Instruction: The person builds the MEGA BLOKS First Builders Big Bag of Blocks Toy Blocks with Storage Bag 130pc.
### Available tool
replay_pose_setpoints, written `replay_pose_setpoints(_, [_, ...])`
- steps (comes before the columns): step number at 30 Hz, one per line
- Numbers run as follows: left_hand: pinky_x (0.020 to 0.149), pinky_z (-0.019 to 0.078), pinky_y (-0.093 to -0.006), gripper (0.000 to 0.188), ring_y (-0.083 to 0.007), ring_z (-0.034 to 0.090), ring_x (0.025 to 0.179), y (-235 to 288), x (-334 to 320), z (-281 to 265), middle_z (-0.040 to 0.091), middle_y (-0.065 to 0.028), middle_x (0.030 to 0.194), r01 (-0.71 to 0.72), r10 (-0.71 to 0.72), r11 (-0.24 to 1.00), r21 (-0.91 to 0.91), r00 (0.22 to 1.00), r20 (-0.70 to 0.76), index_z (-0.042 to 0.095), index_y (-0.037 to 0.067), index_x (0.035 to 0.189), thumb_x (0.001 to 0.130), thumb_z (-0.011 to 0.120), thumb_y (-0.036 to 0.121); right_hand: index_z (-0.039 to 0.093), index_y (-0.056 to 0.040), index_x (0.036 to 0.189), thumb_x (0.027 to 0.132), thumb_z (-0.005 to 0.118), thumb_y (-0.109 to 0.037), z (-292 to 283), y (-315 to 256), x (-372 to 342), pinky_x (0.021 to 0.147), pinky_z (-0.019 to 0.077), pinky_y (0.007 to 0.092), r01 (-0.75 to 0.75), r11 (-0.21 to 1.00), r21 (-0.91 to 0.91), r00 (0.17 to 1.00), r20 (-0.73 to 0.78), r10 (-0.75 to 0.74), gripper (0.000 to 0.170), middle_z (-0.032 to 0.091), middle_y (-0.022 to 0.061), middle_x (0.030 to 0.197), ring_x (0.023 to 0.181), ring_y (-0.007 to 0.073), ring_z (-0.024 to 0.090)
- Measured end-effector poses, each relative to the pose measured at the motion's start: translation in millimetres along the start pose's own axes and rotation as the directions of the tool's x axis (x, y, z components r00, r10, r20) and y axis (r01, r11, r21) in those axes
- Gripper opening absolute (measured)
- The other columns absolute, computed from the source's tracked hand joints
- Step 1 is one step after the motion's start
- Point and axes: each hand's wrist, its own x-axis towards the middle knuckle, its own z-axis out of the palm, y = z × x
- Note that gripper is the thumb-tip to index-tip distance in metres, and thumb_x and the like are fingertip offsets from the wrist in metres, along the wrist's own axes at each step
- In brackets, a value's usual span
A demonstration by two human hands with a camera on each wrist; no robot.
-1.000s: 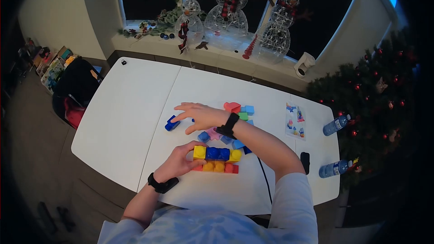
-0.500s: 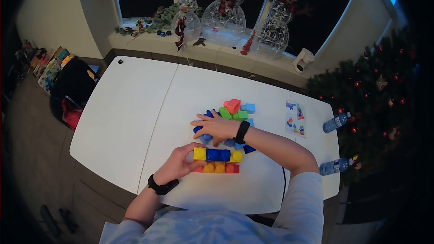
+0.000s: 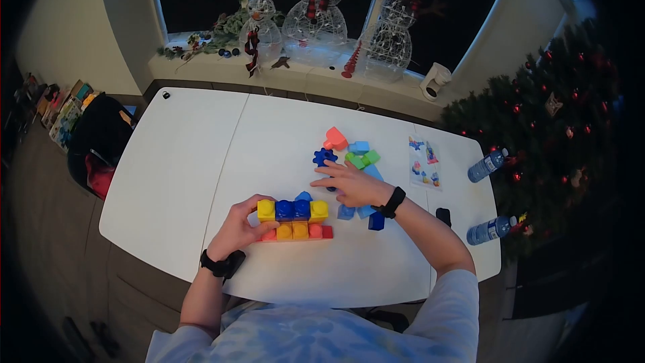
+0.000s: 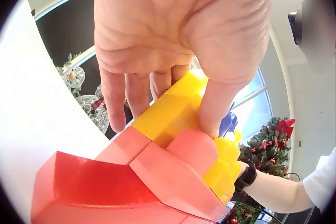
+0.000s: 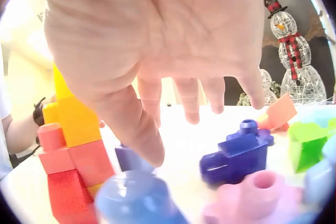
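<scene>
Yellow, blue and red moulded plastic makes up the stepped block wall (image 3: 293, 216), standing on the white table (image 3: 175, 181) just below the centre of the head frame; the left hand (image 3: 236, 227) grips its left end, thumb pressed on the near side and fingers set against the far side — a pinch with the blocks between. The right hand (image 3: 356, 185), just right of centre in that frame, has its fingers spread and slightly bent, with nothing held; in the right wrist view a dark blue block (image 5: 236, 155) lies to the right of its thumb, with a pink block (image 5: 252, 200) at the lower edge and a light blue block (image 5: 134, 198) towards the lower left.

All of it is probably hollow: light, stiff and hard to break, though the smooth faces look a little slippery; the wall's weak points are likely its joints — a squeeze low across both rows should hold it steadier than a tug on the top row; single blocks would best be taken by their flat sides, studs left free; the pink one's lobed rim should give fingertips some purchase.
</scene>
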Motion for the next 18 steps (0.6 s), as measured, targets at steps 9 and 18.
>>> replay_pose_setpoints(9, [0.101, 0.0529, -0.0340, 0.041, -0.0170, 0.068, 0.107, -7.1, -12.7, -25.9, 0.072, -0.0062, 0.110, 0.082, -0.082, 0.996, -0.035, 0.997, -0.005, 0.062, 0.001, 0.122, 0.087, 0.083, 0.008, 0.061, -0.0104, 0.135, 0.080, 0.073, -0.005, 28.1, -44.2, 21.4, 0.110, 0.0446, 0.0504, 0.253, 0.967, 0.037, 0.950, -0.201, -0.241, 0.056, 0.053, 0.0126, 0.148, 0.136, 0.0293, 0.052])
replay_pose_setpoints(18, [0.101, 0.0537, -0.0334, 0.038, -0.0157, 0.068, 0.105, -11.6, -3.2, -33.8, 0.071, -0.0056, 0.110, 0.060, -0.061, 0.998, -0.018, 0.998, -0.036, 0.061, 0.002, 0.122, 0.090, 0.080, 0.007, 0.071, -0.0074, 0.107, 0.086, 0.066, 0.000, 34.4, -20.5, -1.8, 0.092, 0.0522, 0.0410, -0.055, 0.989, -0.139, 0.996, -0.072, 0.045, 0.023, 0.071, 0.0090, 0.109, 0.107, 0.0281, 0.065])
